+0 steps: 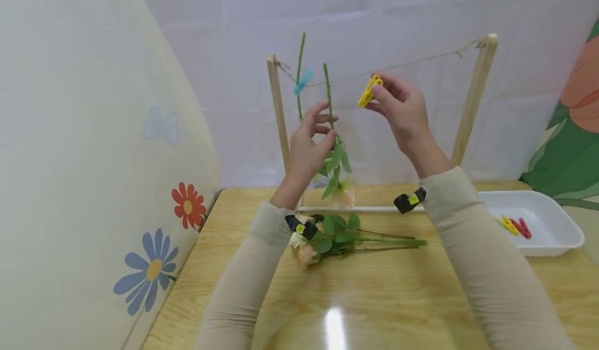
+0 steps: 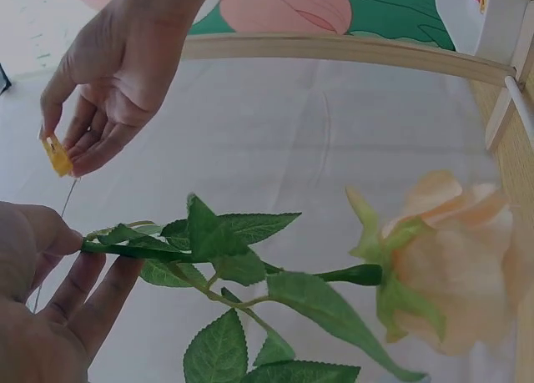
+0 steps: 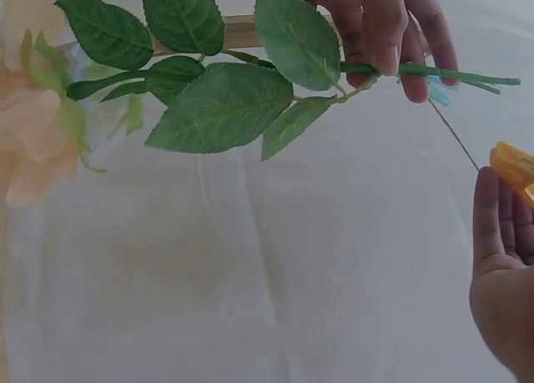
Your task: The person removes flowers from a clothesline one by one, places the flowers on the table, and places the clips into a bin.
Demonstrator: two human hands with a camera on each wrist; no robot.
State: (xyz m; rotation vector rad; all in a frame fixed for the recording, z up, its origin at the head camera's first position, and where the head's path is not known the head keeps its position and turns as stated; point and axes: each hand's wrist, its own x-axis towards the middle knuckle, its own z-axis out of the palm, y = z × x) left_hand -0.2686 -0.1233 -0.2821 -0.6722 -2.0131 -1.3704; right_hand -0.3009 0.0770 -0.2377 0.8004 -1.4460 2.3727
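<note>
My left hand (image 1: 310,150) pinches the green stem of a peach rose (image 2: 455,262) between thumb and fingers. The rose hangs head down, its stem end rising by the string (image 1: 412,61). To the right, my right hand (image 1: 406,109) holds a yellow clothespin (image 1: 371,91) between thumb and fingertips, close to the string. Further left, a blue clothespin (image 1: 303,81) sits on the string with another green stem (image 1: 300,53) at it; that stem's lower part is hidden behind my left hand. In the right wrist view, the yellow clothespin (image 3: 511,168) is partly cut off by the frame's edge.
Two wooden posts (image 1: 474,100) carry the string, with a white bar (image 1: 374,209) low between them. Several cut roses (image 1: 337,238) lie on the wooden table (image 1: 374,298). At the right stands a white tray (image 1: 557,220) with yellow and red clothespins (image 1: 520,228).
</note>
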